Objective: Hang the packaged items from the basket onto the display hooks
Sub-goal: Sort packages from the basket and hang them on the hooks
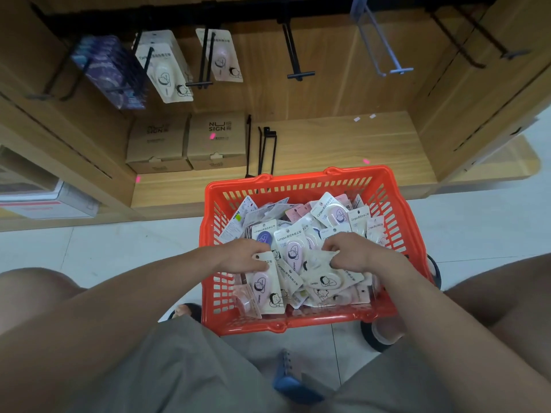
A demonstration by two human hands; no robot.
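A red plastic basket (pixel 298 183) sits on the floor in front of me, filled with several carded packages of correction tape. My left hand (pixel 243 254) pinches the top of a pink package (pixel 264 286) at the basket's near left. My right hand (pixel 350 251) grips a white package (pixel 326 278) near the middle. Above, black display hooks line the wooden wall: one hook (pixel 298 55) is bare, and a white package (pixel 167 70) and a pink package (pixel 222 56) hang on hooks further left.
Purple packages (pixel 110 70) fill a hook at far left. A pale blue hook (pixel 381 49) and black hooks (pixel 477 40) are on the right. Two brown cardboard boxes (pixel 214 138) and loose hooks (pixel 265 150) stand on the low shelf behind the basket.
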